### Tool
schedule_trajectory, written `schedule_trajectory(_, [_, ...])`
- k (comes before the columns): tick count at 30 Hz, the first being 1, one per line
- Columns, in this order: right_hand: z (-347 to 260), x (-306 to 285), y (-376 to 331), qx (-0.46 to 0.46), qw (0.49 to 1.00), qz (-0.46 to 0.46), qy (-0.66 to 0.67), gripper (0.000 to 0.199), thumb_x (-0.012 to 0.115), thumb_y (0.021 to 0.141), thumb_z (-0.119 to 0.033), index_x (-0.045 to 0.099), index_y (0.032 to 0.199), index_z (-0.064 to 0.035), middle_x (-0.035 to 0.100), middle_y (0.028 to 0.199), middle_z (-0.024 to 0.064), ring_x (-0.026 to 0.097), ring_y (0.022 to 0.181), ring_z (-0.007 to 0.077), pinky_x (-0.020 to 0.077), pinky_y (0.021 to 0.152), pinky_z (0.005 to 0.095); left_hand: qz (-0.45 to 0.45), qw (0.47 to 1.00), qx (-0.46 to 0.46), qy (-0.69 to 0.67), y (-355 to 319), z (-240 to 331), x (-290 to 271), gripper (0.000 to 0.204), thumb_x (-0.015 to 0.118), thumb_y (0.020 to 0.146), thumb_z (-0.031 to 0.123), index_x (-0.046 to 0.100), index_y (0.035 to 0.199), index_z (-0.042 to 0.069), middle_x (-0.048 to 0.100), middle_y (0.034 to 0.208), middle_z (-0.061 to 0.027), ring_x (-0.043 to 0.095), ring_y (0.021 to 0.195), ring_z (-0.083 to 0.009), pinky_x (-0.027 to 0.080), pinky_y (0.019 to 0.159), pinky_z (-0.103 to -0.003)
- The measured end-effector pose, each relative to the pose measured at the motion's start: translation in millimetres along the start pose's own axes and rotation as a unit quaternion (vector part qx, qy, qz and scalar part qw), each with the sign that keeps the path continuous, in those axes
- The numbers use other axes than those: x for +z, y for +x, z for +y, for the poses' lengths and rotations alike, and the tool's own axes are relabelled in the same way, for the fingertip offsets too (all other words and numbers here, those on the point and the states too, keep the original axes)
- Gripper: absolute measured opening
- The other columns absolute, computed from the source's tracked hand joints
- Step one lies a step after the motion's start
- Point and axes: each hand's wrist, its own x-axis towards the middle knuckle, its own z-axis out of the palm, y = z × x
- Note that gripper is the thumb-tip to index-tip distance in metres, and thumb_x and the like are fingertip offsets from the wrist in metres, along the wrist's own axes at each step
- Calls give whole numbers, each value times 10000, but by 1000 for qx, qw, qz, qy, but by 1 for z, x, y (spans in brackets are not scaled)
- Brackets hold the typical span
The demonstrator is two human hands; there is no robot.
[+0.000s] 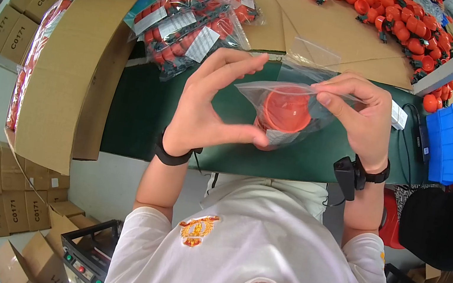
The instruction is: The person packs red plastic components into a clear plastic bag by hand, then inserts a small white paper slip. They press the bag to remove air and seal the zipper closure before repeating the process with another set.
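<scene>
A clear zip bag with an orange cup-shaped part inside is held over the green table, close to its near edge. My right hand pinches the bag's upper right edge between thumb and fingers. On the other side my left hand is open, its fingers raised and spread well away from the thumb. The left thumb's tip lies at the bag's lower left side; whether it touches the plastic I cannot tell. A pale label shows low on the bag. Another clear bag lies just behind.
Filled, labelled bags are piled at the back left, beside a tall open carton. Loose orange parts heap across cardboard at the back right. A blue bin and small white box stand right, near a person's black cap.
</scene>
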Motion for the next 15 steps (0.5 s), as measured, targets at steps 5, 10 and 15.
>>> schedule_trajectory(5, [0, 0, -1, -3, 1000, -5, -1, 92, 763, 846, -50, 768, 928, -8, 751, 927, 85, 674, 862, 143, 507, 813, 267, -19, 999, -15, 33, -4, -9, 5, 200, 840, 718, 42, 772, 906, 51, 682, 843, -57, 647, 783, -175, 509, 719, -300])
schedule_trajectory(10, [3, -2, -1, -5, 1000, -7, 4, 96, 767, 844, -53, 767, 930, -10, 752, 931, 83, 673, 872, 139, 507, 818, 270, -11, 997, 44, 69, -1, -11, 6, 176, 838, 720, 43, 768, 882, 51, 685, 824, -52, 642, 780, -175, 502, 698, -298])
schedule_trajectory(15, [3, -1, -3, 0, 1000, -6, 5, 91, 767, 840, -59, 770, 924, -24, 755, 936, 80, 674, 885, 148, 498, 843, 282, 84, 996, 6, 18, 10, 8, 27, 230, 820, 717, 4, 770, 935, 59, 687, 851, -45, 630, 774, -179, 500, 693, -296])
